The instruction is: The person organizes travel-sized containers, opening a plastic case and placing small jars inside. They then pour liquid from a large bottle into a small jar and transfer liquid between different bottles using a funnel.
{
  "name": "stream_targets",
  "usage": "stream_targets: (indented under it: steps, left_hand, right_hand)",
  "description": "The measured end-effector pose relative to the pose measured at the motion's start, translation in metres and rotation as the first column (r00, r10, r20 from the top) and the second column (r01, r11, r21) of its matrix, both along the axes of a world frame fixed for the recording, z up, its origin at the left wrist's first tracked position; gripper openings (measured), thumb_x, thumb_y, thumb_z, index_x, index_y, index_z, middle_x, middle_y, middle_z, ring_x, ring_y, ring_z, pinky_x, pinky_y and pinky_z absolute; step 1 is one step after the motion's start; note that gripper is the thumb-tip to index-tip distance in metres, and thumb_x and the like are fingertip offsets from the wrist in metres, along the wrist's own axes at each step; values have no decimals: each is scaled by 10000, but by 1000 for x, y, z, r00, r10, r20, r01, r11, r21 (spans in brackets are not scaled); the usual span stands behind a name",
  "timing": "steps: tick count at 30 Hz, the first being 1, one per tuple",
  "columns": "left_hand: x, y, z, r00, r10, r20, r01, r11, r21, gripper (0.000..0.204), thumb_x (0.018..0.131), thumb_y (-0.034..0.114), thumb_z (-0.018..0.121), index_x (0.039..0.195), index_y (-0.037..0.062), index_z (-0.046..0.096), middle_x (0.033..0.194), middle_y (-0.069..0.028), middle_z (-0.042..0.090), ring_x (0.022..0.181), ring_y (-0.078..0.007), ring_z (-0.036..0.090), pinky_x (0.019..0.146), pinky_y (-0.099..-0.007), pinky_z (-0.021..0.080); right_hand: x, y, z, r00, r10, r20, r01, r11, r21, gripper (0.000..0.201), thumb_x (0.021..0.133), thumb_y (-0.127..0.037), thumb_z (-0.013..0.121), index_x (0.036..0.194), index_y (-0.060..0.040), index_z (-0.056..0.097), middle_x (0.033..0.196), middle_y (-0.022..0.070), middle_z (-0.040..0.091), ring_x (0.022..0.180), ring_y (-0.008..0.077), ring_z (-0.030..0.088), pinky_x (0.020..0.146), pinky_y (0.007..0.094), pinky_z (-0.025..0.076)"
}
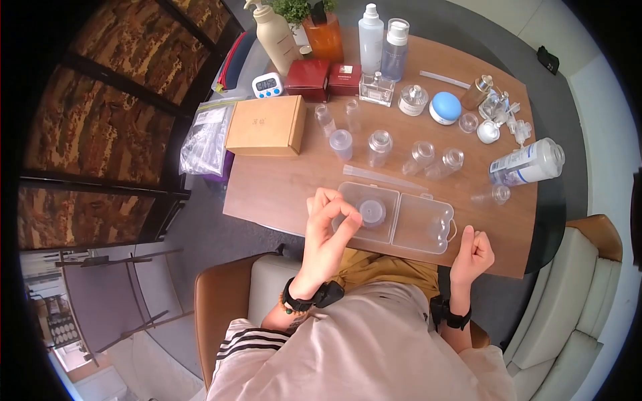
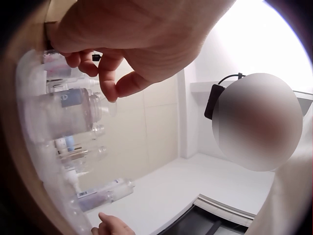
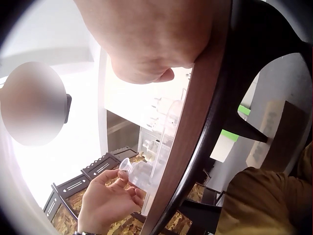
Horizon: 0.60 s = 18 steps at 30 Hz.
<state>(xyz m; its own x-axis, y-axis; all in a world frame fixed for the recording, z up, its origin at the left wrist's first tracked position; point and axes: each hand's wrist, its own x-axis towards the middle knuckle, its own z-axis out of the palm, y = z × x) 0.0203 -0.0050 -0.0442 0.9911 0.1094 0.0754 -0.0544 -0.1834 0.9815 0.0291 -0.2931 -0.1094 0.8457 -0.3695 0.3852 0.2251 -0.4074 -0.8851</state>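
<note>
In the head view my left hand [image 1: 328, 234] is over the left part of a clear hinged plastic case [image 1: 424, 224], its lid laid open to the right. A round clear bottle [image 1: 371, 212] stands in that compartment, right by my fingertips. The right wrist view shows thumb and forefinger of the left hand [image 3: 107, 200] pinching a small clear flared piece [image 3: 125, 163], close over the bottle mouth. Beside the case, near the table's front edge, my right hand [image 1: 473, 254] rests with loosely curled fingers and its thumb up, holding nothing.
Several small clear bottles [image 1: 380, 147] stand behind the case, with clear strips [image 1: 374, 176] between. A cardboard box [image 1: 266, 125] is at left. Farther back are red boxes [image 1: 307, 80], a blue-lidded jar [image 1: 445, 107] and pump bottles [image 1: 275, 40]. A large clear bottle [image 1: 525, 164] is at right.
</note>
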Motion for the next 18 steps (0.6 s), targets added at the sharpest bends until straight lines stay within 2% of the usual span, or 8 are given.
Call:
stream_targets:
  steps: [7, 10, 18]
  left_hand:
    - [1, 0, -2, 1000, 17, -7, -17, 1000, 26, 53, 939, 125, 740, 912, 91, 710, 1062, -32, 505, 1083, -220, 406, 1039, -363, 308]
    - [0, 0, -5, 1000, 13, -8, -13, 1000, 29, 55, 944, 129, 746, 919, 92, 715, 1059, -32, 513, 1081, -219, 409, 1036, -363, 307]
    - [1, 3, -8, 1000, 8, -8, -7, 1000, 1, 27, 935, 99, 736, 921, 94, 713, 1068, -34, 514, 1083, -223, 411, 1031, -359, 309]
  right_hand:
    - [-1, 2, 0, 1000, -2, -13, 2, 1000, 5, 535, 1049, -1, 673, 702, -91, 276, 680, -57, 280, 656, 57, 245, 578, 273, 215]
    - [0, 2, 1, 1000, 0, 6, 0, 1000, -13, 525, 1038, 5, 667, 705, -76, 269, 628, -28, 285, 624, 77, 239, 552, 298, 201]
    - [1, 3, 2, 1000, -6, 6, 6, 999, -36, 526, 1035, 4, 672, 702, -73, 272, 627, -24, 286, 619, 77, 243, 551, 298, 203]
